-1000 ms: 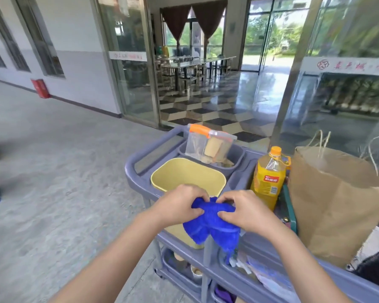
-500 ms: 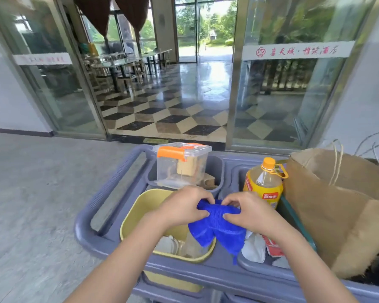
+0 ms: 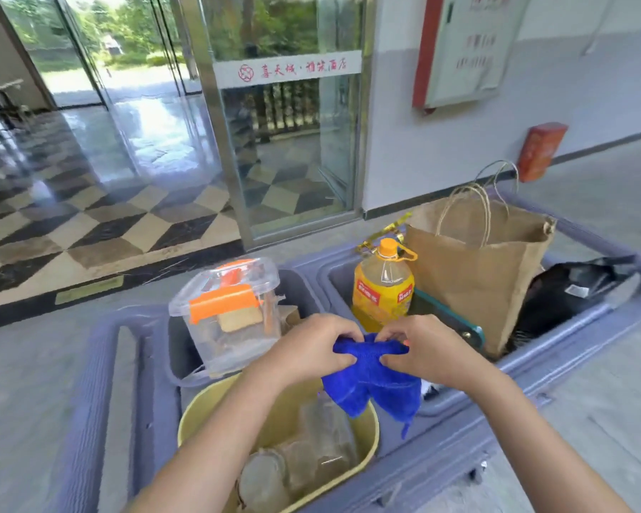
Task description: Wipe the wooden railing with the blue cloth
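Note:
Both my hands hold a bright blue cloth (image 3: 376,379) over a grey-purple cart. My left hand (image 3: 311,346) pinches its upper left edge, and my right hand (image 3: 426,349) pinches the upper right edge. The rest of the cloth hangs down in folds above a yellow bin. A dark wooden railing (image 3: 285,105) shows only as a reflection or behind the glass panel, far ahead of the cart.
The cart (image 3: 89,401) carries a yellow bin (image 3: 200,412) with clear jars, a clear box with an orange latch (image 3: 226,316), a yellow oil bottle (image 3: 382,286), a brown paper bag (image 3: 478,268) and a black bag (image 3: 570,290). Glass doors (image 3: 285,142) and a wall stand ahead.
My view has swung to the right, bringing the wall and a red box into sight. Both hands keep hold of the cloth, raised slightly over the bin.

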`<state>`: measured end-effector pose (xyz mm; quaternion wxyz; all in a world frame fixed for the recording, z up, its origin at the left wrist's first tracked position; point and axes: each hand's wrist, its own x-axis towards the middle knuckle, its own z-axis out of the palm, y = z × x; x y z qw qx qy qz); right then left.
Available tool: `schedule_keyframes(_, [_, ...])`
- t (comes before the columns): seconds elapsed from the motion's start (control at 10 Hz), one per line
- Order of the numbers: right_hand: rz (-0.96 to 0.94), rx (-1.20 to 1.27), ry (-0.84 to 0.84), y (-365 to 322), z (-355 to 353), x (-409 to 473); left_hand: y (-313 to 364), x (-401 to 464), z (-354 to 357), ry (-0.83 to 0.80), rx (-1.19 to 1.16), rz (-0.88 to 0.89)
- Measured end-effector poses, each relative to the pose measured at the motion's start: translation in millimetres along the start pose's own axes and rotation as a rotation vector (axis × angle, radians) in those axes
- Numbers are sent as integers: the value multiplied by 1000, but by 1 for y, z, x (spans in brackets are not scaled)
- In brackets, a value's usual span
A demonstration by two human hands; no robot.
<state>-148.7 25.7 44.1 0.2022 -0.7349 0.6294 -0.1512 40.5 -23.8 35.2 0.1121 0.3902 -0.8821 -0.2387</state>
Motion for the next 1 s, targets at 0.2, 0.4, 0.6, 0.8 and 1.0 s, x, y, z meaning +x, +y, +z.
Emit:
schedule_keyframes(0.2, [146,-44,27,14,11,-28,6,15,22,-165,-52,98])
schedule_keyframes(0.4, [233,-54,24,30,33,-40,4,23,55,-212,1,110])
schedule_keyframes(0.6, [273,-111,20,43,64,-45,-5,21,74,-215,57,85])
schedule_keyframes(0.8, [270,-167,-15,46,77,-47,-10,16,81,-253,84,80])
schedule_keyframes(1.0, [293,-188,-146,36,67,-39,4,21,67,-434,202,106])
